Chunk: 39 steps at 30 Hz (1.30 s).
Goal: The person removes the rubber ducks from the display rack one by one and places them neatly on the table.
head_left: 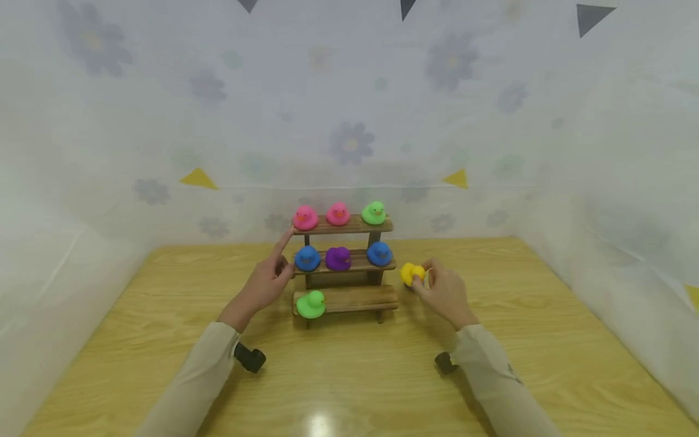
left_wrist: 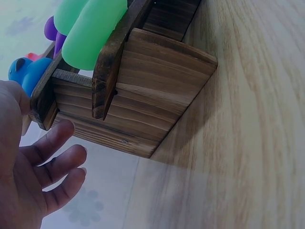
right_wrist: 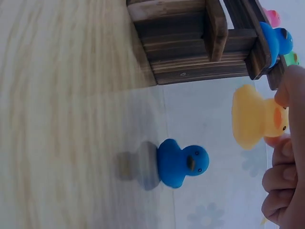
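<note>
A three-step wooden stand (head_left: 357,298) holds several rubber ducks. On its top step are two pink ducks (head_left: 338,214) and a green duck (head_left: 374,213). The middle step bears a purple duck (head_left: 338,259) between two blue ducks (head_left: 307,259). Another green duck (head_left: 311,304) sits at the left of the bottom step. My left hand (head_left: 266,282) is at the stand's left side, index finger straight toward the top step's end, thumb by the middle step, other fingers loosely bent. Right of the stand, my right hand (head_left: 445,292) pinches a yellow duck (head_left: 412,274) by its head, above the table.
One more blue duck (right_wrist: 178,163) stands on the table beyond the yellow one, mostly hidden in the head view. The wooden table (head_left: 349,376) meets a flower-patterned sheet (head_left: 349,109) at the back and sides. Dark devices (head_left: 251,358) are strapped to both wrists.
</note>
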Motion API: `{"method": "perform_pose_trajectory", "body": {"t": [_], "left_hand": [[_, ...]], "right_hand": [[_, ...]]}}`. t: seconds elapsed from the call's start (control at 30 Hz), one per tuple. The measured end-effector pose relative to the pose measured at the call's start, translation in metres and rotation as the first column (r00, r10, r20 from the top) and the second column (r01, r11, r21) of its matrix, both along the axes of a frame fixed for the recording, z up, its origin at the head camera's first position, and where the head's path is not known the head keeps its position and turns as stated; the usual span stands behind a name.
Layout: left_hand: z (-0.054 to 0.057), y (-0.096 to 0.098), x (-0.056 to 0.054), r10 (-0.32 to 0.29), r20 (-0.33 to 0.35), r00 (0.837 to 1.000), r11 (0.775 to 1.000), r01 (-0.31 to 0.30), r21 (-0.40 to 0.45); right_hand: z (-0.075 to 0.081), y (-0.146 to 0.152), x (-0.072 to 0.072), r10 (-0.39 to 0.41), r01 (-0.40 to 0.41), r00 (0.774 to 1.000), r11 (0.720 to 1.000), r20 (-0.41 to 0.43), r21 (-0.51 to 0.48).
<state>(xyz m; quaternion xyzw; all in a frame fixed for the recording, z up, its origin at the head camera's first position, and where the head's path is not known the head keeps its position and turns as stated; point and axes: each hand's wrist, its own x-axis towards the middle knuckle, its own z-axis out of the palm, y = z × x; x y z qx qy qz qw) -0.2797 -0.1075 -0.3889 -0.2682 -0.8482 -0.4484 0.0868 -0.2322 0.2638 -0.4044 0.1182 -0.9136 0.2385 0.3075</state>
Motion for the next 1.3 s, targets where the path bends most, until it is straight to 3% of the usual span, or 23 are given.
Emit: {"method": "perform_pose_trajectory", "body": {"t": [0.17,0.4,0.8,1.03,1.3], "left_hand": [[0.0,-0.001,0.0,-0.022,0.002,1.0,1.0,0.022,0.004],[-0.001,-0.001,-0.001,-0.025,0.003,1.0,1.0,0.025,0.009],[-0.001,-0.002,0.0,-0.02,-0.003,1.0,1.0,0.02,0.004],[0.001,-0.001,0.0,-0.025,0.011,1.0,1.0,0.025,0.001],[0.0,-0.001,0.001,-0.025,0.027,0.999,1.0,0.025,0.005]], "right_hand": [[-0.004,0.003,-0.002,-0.103,0.103,0.994,0.995,-0.024,0.013],[-0.009,0.009,-0.006,-0.179,0.18,0.983,0.983,0.042,-0.029],[-0.014,0.019,-0.008,-0.236,0.248,0.966,0.962,0.108,-0.116],[-0.016,0.024,-0.008,-0.248,0.281,0.947,0.947,0.206,-0.154],[-0.021,0.026,-0.007,-0.245,0.292,0.939,0.939,0.242,-0.182]]}}
